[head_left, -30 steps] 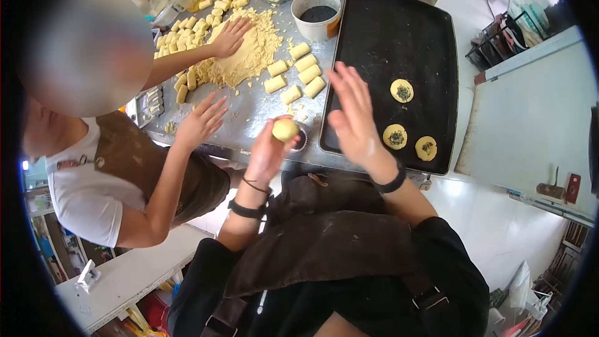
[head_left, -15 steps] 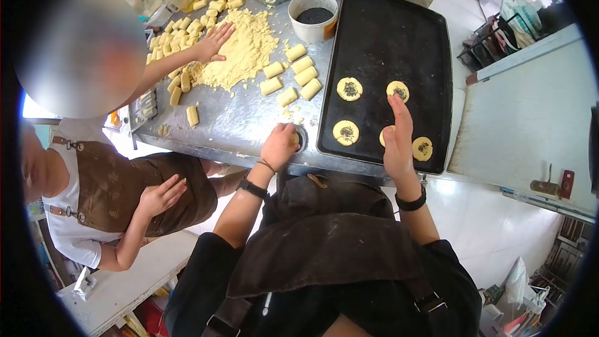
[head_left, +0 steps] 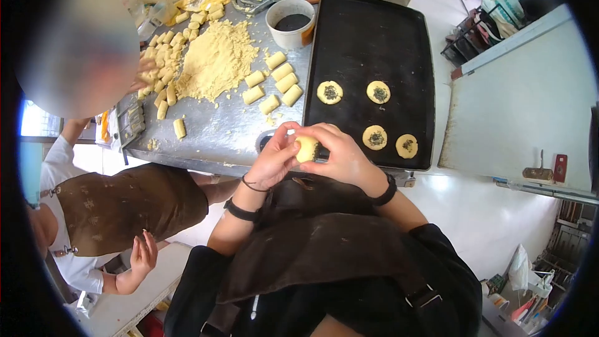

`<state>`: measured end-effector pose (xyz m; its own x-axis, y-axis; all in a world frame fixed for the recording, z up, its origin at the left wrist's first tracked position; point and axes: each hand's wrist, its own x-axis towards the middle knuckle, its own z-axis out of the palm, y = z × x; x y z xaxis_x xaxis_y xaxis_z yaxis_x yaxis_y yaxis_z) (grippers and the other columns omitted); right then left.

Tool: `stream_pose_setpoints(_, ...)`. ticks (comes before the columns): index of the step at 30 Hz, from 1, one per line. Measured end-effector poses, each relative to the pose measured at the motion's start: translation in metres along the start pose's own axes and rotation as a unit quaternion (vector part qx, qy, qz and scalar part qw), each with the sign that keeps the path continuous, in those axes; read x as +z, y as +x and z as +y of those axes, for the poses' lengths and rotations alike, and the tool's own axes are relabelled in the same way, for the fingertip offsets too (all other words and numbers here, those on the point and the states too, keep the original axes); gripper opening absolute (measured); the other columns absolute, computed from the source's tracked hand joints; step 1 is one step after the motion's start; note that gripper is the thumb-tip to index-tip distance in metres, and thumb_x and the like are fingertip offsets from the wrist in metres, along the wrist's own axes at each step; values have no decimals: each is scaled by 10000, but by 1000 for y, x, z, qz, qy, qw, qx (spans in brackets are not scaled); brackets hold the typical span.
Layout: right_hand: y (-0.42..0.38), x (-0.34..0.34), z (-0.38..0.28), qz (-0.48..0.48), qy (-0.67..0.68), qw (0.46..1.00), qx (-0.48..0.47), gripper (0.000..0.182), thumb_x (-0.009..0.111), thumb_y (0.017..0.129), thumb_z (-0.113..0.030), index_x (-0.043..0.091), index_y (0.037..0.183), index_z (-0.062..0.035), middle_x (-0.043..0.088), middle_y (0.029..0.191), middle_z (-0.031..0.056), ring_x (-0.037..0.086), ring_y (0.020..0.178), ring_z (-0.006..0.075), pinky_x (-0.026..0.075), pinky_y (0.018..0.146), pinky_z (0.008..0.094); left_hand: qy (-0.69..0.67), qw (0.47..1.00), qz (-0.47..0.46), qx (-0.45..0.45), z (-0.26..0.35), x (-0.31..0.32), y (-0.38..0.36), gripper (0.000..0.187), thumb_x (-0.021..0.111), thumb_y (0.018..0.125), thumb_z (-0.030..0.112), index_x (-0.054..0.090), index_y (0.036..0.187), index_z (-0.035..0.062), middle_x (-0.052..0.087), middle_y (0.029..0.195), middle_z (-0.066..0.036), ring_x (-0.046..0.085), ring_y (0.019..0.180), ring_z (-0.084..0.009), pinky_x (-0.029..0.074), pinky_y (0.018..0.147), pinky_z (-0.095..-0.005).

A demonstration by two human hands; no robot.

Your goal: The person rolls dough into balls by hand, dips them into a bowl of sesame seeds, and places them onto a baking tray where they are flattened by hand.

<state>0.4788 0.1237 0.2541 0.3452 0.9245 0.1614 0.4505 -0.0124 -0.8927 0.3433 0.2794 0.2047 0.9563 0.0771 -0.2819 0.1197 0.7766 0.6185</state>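
A pale yellow dough piece (head_left: 306, 150) with black seeds on its right side is held up near the table's front edge. My left hand (head_left: 272, 161) pinches it from the left, and my right hand (head_left: 344, 157) grips it from the right. Behind my left hand, a small dark round patch (head_left: 265, 141) shows partly on the table. Just beyond my right hand lies the black baking tray (head_left: 374, 37). On it are several flattened seed-topped cookies (head_left: 378, 92), one mostly hidden by my fingers.
A white tub (head_left: 290, 36) of black seeds stands left of the tray. Several dough cylinders (head_left: 286, 83) lie nearby, with a crumbly dough heap (head_left: 218, 59) further left. A co-worker in a brown apron (head_left: 137, 206) stands at the left, one hand (head_left: 146, 72) by more dough pieces.
My left hand has lifted the dough off the table edge. My right hand has left the tray and joined it on the dough. The co-worker's hand has drawn back leftward from the heap.
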Motion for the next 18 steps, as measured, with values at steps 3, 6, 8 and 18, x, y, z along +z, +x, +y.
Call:
stream_pose_setpoints(3,-7,-11,11,44,6,999,-7,487,777,716,-224,616,1133,-30,632,1077,142,628,980,308,505,839,380,38,998,27,-30,-5,20,7,356,511,1002,270,373,1294,120,541,1218,-98,619,1065,-215,553,837,-337)
stream_pose_setpoints(6,-20,-51,41,94,-45,994,30,474,782,704,-157,627,1135,-38,642,1059,133,638,964,263,514,829,348,82,995,44,-33,-11,23,6,430,426,1018,404,358,1329,115,443,1366,-156,612,1107,-330,545,859,-401)
stream_pose_setpoints(8,-34,-87,70,156,-114,972,134,462,772,707,-147,623,1128,-31,643,1046,142,639,937,260,515,797,338,126,989,77,-21,-11,20,3,421,332,1035,432,386,1302,110,489,1323,-172,616,1099,-330,560,833,-390)
stream_pose_setpoints(18,-54,-193,216,78,-342,915,200,410,764,722,-153,619,1082,-20,628,1021,165,600,997,345,490,879,407,100,982,162,-20,-12,-4,0,276,416,1027,312,470,1197,102,561,1198,-128,627,981,-244,550,805,-359)
